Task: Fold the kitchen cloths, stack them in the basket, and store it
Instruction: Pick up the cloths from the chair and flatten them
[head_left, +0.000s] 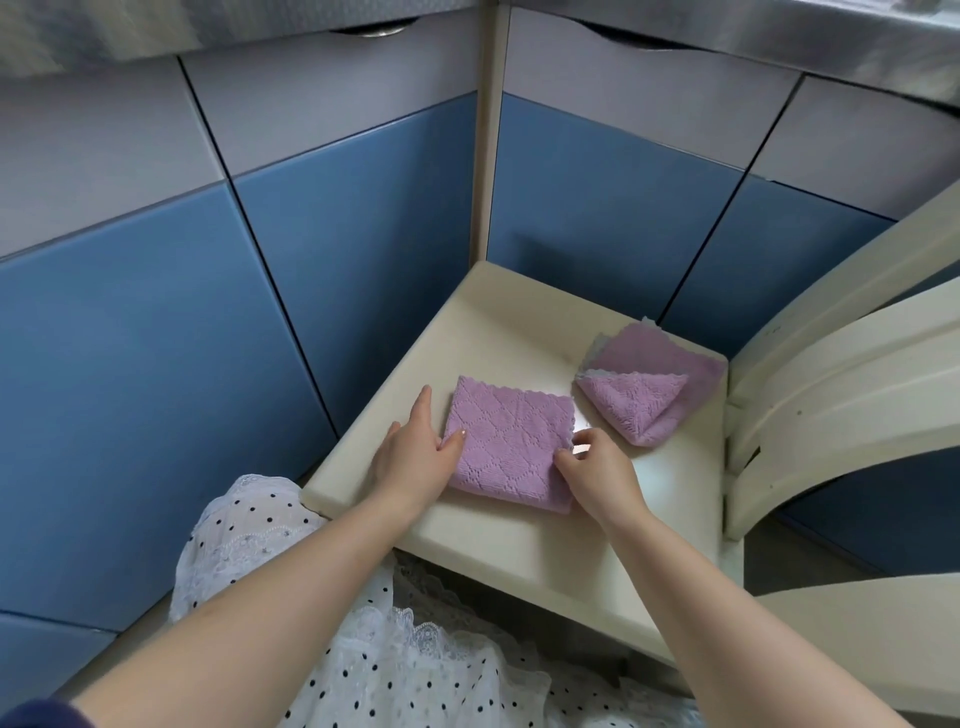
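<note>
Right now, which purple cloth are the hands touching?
The flat square purple cloth nearest the person; both hands are on its edges. The other purple cloth, with one corner turned over, lies untouched farther right.

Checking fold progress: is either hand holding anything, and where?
The right hand pinches the folded cloth at its right edge; the left hand rests flat on its left edge.

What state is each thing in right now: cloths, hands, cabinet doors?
Near cloth: folded into a square, flat on the chair seat, between both hands.
Far cloth: loosely folded, one corner turned over, at the seat's right edge.
Left hand: fingers straight, thumb on the near cloth's left edge.
Right hand: pinching the near cloth's right edge.
Cabinet doors: closed.
Basket: not in view.
</note>
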